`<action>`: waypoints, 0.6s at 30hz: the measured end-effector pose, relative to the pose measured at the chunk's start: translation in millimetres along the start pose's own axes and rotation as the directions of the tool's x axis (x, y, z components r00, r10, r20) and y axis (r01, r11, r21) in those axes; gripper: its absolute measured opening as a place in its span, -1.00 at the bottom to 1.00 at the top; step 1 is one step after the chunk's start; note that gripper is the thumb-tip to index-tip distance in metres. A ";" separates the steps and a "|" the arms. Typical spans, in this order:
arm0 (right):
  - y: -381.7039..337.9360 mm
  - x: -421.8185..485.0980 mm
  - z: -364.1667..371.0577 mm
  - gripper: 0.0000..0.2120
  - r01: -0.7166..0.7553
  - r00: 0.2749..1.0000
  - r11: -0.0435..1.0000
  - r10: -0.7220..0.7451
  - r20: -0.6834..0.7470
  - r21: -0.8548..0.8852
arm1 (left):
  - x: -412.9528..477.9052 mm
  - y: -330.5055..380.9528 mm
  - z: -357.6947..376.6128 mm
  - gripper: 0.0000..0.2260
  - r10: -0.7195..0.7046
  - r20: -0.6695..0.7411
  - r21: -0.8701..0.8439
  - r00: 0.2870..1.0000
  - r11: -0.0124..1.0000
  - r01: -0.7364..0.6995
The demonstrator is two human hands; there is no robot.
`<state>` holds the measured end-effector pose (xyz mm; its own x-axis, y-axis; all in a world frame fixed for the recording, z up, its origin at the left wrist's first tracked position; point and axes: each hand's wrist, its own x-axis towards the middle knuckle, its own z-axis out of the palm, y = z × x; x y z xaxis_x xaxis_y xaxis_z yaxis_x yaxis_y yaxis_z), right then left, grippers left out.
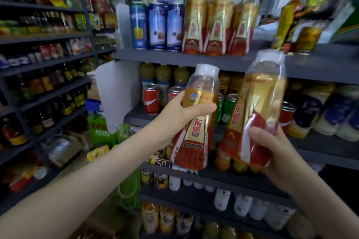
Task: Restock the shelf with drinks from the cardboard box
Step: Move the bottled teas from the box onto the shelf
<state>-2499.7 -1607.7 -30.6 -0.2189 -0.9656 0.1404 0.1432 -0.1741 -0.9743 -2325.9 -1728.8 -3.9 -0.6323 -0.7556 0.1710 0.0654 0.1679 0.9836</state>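
My left hand [184, 111] grips a gold-and-red drink bottle [196, 137] around its upper body, upright in front of the middle shelf. My right hand [272, 141] holds a second, matching bottle [256, 106] by its lower part, tilted slightly left and blurred. Both bottles have clear domed caps. Three identical bottles [213, 17] stand in a row on the upper shelf [213, 58], above and behind my hands. The cardboard box is out of view.
Blue cans [157, 25] stand left of the bottle row. Gold cans and pouches [303, 35] occupy the upper shelf's right. Red and green cans [151, 99] sit on the middle shelf. More stocked shelving [38, 64] runs along the left aisle.
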 end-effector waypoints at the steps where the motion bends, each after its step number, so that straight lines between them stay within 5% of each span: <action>1: -11.3 5.1 -7.5 0.11 0.035 0.999 0.999 -0.035 -0.014 -0.015 | 7.3 6.0 3.2 -0.64 0.022 0.004 0.001 1.000 1.000 -0.022; 3: -32.9 18.4 -17.0 0.08 0.114 0.992 0.992 -0.116 -0.047 -0.044 | 22.0 19.1 6.7 -0.65 0.065 -0.013 0.004 0.998 0.998 -0.065; 7: -69.8 52.2 -25.6 -0.46 0.232 0.968 0.973 -0.229 -0.108 0.017 | 52.8 41.0 1.0 -0.73 0.143 -0.061 -0.006 0.988 0.990 -0.143; 18: -125.9 186.0 -36.9 -0.82 0.279 0.925 0.924 -0.331 -0.184 -0.261 | 130.8 92.3 -63.7 -0.71 0.312 -0.167 -0.075 0.935 0.942 -0.328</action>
<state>-2594.1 -1758.3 111.6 -0.4276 -0.8004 0.4201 -0.1811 -0.3794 -0.9073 -2353.3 -1852.4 112.8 -0.4418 -0.7601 0.4766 0.3266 0.3585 0.8745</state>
